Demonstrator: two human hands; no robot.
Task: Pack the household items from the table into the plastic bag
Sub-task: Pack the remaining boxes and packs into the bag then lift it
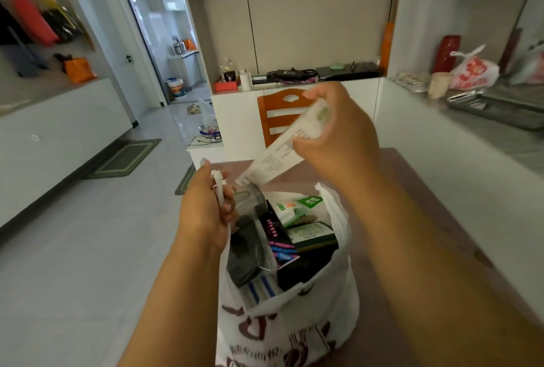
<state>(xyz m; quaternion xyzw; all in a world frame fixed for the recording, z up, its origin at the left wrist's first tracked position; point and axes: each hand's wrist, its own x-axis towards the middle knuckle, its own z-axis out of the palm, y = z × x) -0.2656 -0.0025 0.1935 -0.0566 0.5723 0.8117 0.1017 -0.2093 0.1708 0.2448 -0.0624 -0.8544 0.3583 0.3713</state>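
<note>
The right hand (338,134) is curled round the upper end of a long white carton (282,148), thumb across its face and fingers behind. The carton's long axis runs on a slant: its gripped end is high and toward the far side, its free end points down and toward the left hand, hanging just above the mouth of the plastic bag (294,325). So the opening lies below the right hand and a little nearer the body, straight along the line the carton already points.

The left hand (206,213) pinches one white handle (219,190) of the bag and holds it up at the left side of the mouth, which keeps that side raised. The other side of the mouth, under the right forearm, stands loosely on its own.

The bag sits on the brownish table (441,204), close to its left edge, and is already well filled: a dark flat pouch (244,254), a black packet with pink and blue marks (279,246), a green and white packet (297,207), a dark green box (315,237) and a clear round container (250,198) at the far-left rim, right under the carton's lower tip.

My judgement is that the carton is nearly the last piece, as no loose items show on the visible table. Going in, it likely needs to slip end-first into the gap beside the packets; the round container under its tip could block it.
</note>
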